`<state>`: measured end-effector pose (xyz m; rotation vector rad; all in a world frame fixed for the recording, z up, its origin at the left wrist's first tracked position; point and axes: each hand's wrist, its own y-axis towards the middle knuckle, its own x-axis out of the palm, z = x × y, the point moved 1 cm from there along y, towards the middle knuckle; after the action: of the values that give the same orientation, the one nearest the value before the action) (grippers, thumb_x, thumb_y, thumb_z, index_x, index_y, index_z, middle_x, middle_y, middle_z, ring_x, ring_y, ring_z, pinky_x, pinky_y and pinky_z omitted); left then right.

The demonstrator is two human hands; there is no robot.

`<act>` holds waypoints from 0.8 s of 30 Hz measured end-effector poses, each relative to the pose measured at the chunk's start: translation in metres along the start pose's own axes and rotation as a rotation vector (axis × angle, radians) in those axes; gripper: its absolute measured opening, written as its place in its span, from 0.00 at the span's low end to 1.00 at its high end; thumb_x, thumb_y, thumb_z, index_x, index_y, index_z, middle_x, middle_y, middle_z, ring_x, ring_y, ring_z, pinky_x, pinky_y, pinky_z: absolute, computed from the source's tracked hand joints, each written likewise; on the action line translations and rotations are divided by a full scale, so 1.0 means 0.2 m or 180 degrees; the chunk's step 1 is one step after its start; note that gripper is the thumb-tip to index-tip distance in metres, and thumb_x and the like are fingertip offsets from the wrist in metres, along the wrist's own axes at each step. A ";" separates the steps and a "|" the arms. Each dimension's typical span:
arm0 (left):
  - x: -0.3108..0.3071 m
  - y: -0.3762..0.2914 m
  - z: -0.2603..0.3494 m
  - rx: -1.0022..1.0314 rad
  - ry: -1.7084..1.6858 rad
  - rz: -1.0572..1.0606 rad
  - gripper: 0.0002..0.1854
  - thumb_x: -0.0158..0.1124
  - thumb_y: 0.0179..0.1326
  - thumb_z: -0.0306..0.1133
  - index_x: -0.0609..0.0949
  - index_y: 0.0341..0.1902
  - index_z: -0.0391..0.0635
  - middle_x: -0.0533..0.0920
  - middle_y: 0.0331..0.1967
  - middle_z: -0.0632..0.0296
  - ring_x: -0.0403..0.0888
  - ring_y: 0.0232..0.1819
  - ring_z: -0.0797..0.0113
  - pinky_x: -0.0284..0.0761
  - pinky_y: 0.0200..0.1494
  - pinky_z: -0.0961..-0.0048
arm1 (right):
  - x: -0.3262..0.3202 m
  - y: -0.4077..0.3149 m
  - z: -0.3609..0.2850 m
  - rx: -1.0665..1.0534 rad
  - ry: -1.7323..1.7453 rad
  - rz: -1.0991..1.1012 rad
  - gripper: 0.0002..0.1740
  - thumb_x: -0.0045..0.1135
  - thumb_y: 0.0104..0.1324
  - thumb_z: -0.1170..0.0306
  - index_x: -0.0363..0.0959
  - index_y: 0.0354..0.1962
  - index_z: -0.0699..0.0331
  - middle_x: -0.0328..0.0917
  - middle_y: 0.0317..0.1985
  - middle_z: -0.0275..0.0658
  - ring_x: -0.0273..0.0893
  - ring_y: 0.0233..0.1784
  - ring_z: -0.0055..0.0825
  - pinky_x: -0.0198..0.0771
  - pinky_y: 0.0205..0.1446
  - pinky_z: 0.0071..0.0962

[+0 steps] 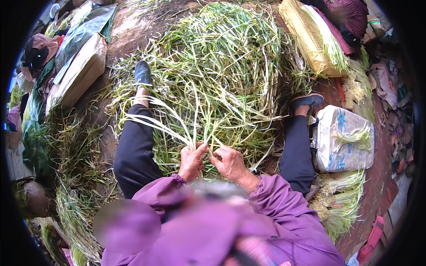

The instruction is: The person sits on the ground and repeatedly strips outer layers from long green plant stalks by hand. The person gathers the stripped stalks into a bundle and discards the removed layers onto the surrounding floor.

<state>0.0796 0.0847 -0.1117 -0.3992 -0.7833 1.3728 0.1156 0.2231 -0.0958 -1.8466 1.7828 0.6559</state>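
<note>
My left hand (192, 162) grips a small bunch of long pale leafy stalks (178, 131), chive-like, which fan forward and left over my left leg. Close beside it, the thumb and fingers of my right hand (230, 163) pinch a few thin greenish strands (208, 133); their lower ends are hidden by the fingers. Between my spread legs and beyond my feet lies a large heap of loose green and straw-coloured leaves (229, 66). Both hands are above the heap's near edge, in front of my purple jacket (206, 229).
At right, a white woven-plastic block (344, 149) bears a small bunch of stalks (354, 138); tied bundles (342, 199) lie nearer. A yellow wrapped block (309, 40) stands far right, with a person (349, 16) beyond. Left are a pale block (78, 71) and leaf litter (80, 143).
</note>
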 end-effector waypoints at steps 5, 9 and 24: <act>-0.02 0.00 0.00 0.0175 0.0194 -0.0009 0.09 0.61 0.55 0.33 0.77 0.32 0.39 0.64 0.10 0.73 0.56 0.07 0.83 0.52 0.09 0.83 | 0.05 -0.01 0.05 0.0328 0.0366 -0.0211 0.13 0.58 0.54 0.60 0.76 0.28 0.62 0.72 0.28 0.41 0.74 0.28 0.40 0.68 0.32 0.31; -0.02 0.00 0.02 0.0137 0.0277 -0.0056 0.08 0.59 0.55 0.32 0.77 0.32 0.39 0.63 0.10 0.74 0.55 0.07 0.83 0.51 0.09 0.83 | 0.08 0.06 0.18 0.1483 0.2197 -0.0589 0.23 0.55 0.59 0.53 0.74 0.37 0.68 0.74 0.25 0.29 0.63 0.22 0.13 0.61 0.27 0.17; -0.11 -0.02 0.15 0.0702 0.0288 0.0317 0.06 0.61 0.55 0.31 0.77 0.29 0.41 0.76 0.19 0.68 0.58 0.11 0.85 0.51 0.10 0.85 | -0.23 0.17 0.51 0.0843 -0.1404 -0.0212 0.10 0.49 0.62 0.63 0.74 0.33 0.60 0.73 0.25 0.37 0.71 0.22 0.25 0.69 0.23 0.25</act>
<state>0.0617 0.0566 -0.0940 -0.3278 -0.5369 1.5063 0.0799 0.3243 -0.1450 -1.4446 1.4356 0.6997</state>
